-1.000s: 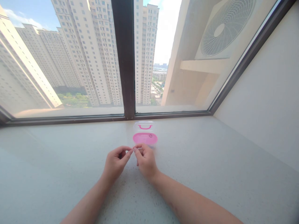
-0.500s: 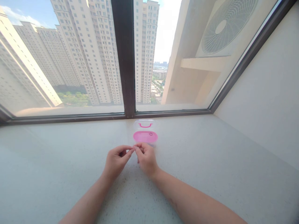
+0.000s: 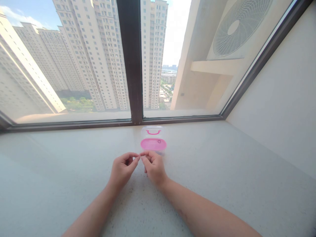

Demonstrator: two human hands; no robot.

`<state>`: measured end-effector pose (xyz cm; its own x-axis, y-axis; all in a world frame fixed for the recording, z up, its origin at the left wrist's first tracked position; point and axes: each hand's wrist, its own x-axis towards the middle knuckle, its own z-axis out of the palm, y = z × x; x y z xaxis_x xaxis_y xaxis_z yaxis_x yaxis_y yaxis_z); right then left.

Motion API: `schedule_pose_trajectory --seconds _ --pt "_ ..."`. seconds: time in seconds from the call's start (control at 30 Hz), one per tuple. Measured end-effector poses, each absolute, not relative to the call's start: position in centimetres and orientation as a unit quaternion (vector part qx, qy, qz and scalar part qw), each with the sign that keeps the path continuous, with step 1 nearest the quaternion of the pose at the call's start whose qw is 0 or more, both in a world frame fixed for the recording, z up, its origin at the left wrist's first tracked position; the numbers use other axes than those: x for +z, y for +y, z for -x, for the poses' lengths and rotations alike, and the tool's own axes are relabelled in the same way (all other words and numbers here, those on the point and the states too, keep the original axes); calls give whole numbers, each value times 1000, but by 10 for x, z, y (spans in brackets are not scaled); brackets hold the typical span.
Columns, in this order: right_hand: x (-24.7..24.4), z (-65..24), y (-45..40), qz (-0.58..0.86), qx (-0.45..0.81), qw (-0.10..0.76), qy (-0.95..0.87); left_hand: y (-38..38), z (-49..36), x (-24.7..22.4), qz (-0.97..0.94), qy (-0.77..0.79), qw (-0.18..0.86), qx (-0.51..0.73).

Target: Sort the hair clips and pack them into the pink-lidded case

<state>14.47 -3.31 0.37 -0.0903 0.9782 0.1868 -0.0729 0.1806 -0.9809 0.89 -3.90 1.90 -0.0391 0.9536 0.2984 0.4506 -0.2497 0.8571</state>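
My left hand is closed in a pinch, its fingertips meeting those of my right hand above the pale speckled sill. The right hand's thumb and fingers are drawn together as well. Whatever lies between the fingertips is too small to name. Just beyond the hands is a pink oval tray or lid with a small dark ring on it. Behind that, against the window frame, a clear plastic lid with a pink handle shows. My right hand partly covers the near edge of the pink piece.
The pale speckled sill spreads to both sides of my forearms. A dark window frame rises behind the box. On the right stands a white wall. Tall buildings and an outdoor fan unit show through the glass.
Both hands' fingertips have shifted very slightly to the left. My right index finger reaches a little straighter toward the left fingertips. The pink piece and the ring remain in place.
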Motion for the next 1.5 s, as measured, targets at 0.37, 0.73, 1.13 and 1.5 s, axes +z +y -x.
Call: schedule_pose_trajectory --seconds 0.37,0.73,1.13,1.5 --pt "6 -143 -33 416 475 536 -561 -39 -9 20 -629 556 279 467" --pt "6 -146 -35 407 497 503 -578 -39 -11 23 -611 585 257 467" --pt "8 -149 -38 348 555 466 -596 -37 -9 22 -599 595 242 478" --pt "3 -148 -35 342 546 492 -586 -37 -9 20 -601 587 245 483"
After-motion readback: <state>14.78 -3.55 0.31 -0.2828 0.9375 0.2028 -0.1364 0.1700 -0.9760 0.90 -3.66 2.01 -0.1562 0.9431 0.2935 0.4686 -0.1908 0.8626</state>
